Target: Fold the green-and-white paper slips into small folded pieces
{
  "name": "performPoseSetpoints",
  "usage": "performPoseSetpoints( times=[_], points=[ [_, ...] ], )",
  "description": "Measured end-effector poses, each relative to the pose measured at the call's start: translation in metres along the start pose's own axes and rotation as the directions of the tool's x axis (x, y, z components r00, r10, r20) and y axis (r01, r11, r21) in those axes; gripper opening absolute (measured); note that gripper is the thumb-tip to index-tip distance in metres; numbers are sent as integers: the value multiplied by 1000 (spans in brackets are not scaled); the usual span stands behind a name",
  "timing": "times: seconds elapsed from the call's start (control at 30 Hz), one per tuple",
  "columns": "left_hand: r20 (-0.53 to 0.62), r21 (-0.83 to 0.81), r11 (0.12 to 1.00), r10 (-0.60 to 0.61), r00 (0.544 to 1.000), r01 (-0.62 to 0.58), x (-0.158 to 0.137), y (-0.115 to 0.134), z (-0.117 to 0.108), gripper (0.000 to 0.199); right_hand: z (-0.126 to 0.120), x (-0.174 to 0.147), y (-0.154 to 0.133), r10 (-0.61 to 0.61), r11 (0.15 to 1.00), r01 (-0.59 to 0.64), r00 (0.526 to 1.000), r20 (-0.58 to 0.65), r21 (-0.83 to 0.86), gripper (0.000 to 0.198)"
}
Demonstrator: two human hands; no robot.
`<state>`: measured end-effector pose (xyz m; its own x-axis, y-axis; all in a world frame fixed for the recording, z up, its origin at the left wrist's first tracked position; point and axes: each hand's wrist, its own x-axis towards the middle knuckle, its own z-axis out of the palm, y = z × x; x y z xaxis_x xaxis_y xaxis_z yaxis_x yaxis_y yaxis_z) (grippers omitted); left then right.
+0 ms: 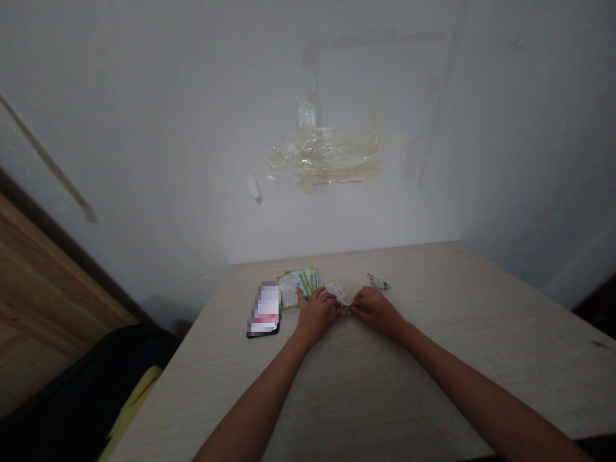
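Note:
A small white printed packet or card (337, 290) lies on the table between my two hands, its near edge at my fingertips. My left hand (315, 316) has its thumb and index finger closed at that near edge, while its outer fingers rest toward the green pile. From the other side, my right hand (380, 309) pinches the same near corner, fingers curled. Just left of the hands, several green and white printed packets or cards (293, 289) overlap in a loose pile. Beyond my right hand sits a small crumpled green and white piece (378, 282).
A phone (265, 314) with a lit, blurred-out screen lies left of the pile. The pale wooden table (409, 398) meets a wall with old clear tape (327, 157). Dark and yellow cloth (129, 398) and a wooden panel (29, 282) are at left.

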<state>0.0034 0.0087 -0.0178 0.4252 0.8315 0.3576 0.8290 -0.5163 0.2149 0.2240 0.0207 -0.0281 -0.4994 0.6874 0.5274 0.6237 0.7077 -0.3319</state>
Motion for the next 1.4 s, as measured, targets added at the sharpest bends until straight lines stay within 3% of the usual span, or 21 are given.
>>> performPoseSetpoints(
  times=[0.13,0.2,0.33,0.47,0.63,0.83,0.93,1.03,1.23,1.4],
  points=[
    [-2,29,999,-24,1000,24,0,4,-1,27,0,0,0,-16,1000,16,1000,5,-9,14],
    [-20,54,997,-49,999,50,0,5,-1,38,1,-1,0,2,1000,-2,1000,5,-7,14],
    [-59,89,988,-122,991,127,0,6,1,65,3,-2,-1,60,998,-60,998,-18,1,34],
    [-67,90,978,-183,981,188,1,5,2,75,2,-2,-1,98,995,-98,995,-27,-12,51],
    [-68,78,973,-214,974,219,2,6,0,68,1,-2,-1,125,990,-128,991,-40,-64,59],
    [-12,98,988,-119,993,120,-1,7,-1,40,-2,-2,-1,168,974,-171,985,-36,-150,55],
    [-11,92,992,-82,997,83,-2,6,0,34,-3,-3,2,189,962,-200,979,-74,-186,48],
    [10,75,995,-73,997,72,-2,5,-1,34,-3,-5,6,203,953,-217,975,-87,-210,25],
    [62,5,998,-55,997,55,-2,4,-3,35,-4,-4,9,141,980,-153,986,-94,-131,14],
    [70,1,999,-42,997,42,-2,6,-4,41,-2,-3,9,16,1000,-16,1000,-9,-25,38]
  ],
)
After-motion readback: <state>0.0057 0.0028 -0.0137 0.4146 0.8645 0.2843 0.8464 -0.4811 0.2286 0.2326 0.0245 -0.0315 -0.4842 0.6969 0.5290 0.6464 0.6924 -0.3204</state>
